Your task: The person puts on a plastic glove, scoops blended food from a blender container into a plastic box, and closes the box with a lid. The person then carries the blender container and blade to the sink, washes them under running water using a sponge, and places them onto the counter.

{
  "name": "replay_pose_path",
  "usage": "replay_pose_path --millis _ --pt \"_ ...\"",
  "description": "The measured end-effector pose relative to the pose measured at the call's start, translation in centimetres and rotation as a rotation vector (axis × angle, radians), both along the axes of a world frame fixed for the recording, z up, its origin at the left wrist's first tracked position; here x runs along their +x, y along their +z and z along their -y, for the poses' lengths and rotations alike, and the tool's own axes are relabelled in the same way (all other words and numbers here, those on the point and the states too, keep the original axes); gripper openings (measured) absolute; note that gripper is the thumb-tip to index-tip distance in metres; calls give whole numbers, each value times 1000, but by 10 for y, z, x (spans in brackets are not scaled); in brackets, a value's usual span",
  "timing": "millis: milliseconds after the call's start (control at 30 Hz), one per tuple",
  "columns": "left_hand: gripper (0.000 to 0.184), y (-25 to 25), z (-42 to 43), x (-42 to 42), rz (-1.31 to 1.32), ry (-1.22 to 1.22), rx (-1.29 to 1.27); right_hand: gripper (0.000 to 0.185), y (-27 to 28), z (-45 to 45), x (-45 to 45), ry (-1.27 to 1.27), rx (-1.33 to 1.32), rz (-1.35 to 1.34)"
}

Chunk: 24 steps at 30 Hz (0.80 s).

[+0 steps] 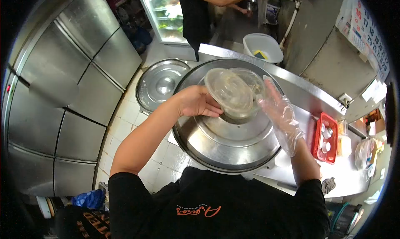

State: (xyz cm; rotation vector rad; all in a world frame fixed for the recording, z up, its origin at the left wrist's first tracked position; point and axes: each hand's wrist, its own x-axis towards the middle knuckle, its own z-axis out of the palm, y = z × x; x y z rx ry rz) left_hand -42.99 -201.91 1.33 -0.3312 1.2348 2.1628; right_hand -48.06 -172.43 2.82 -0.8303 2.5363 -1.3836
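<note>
My left hand (pixel 200 101) is bare and closed on the edge of a round, translucent plastic lid (pixel 229 89), which is tilted. Beneath and to the right of the lid is a clear plastic bowl (pixel 243 111); its contents are hard to make out. My right hand (pixel 279 107) wears a clear plastic glove, with its fingers stretched out along the bowl's right side. Both hands are above a large round metal lid (pixel 229 149) on a big pot.
Another metal-lidded pot (pixel 160 84) stands at the back left. A co-worker (pixel 196 18) is at the sink area beside a white basin (pixel 262 49). On the right counter (pixel 271 172) sits a red basket (pixel 327 139) with small cups. Steel cabinets (pixel 79 93) line the left.
</note>
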Motion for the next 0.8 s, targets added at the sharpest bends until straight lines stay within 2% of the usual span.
replay_pose_path --millis 33,133,233,267,333,367,400,433,533,633,700,800 --pt "51 5 -1 3 -18 11 -95 82 8 4 3 1 199 -225" --pt "58 15 -9 -11 -42 58 -338 76 28 22 27 106 281 -553" --pt "69 10 -3 -25 -370 -8 -727 79 32 51 48 32 497 -607" --pt "75 1 10 -33 -438 -128 -713 77 30 56 54 -29 461 -590" --pt "78 -7 33 -35 -503 -119 -501 72 23 84 66 -260 -54 -245" --pt "79 -11 48 -30 -521 -127 -395 67 30 97 75 -325 116 -396" --pt "80 -19 63 -24 -649 -79 -379 62 37 109 84 -408 298 -549" --pt "81 -25 77 -12 -903 8 -392 57 44 122 93 -500 469 -690" --pt "74 1 105 34 -1559 97 -537 41 42 174 127 -778 274 -755" --pt "57 -13 100 78 -1561 19 -268 26 21 243 130 -967 70 -765" --pt "43 -34 110 81 -1523 26 -186 24 31 282 125 -771 159 -720" --pt "24 -61 166 56 -1752 -52 -220 22 14 313 111 -512 300 -675"
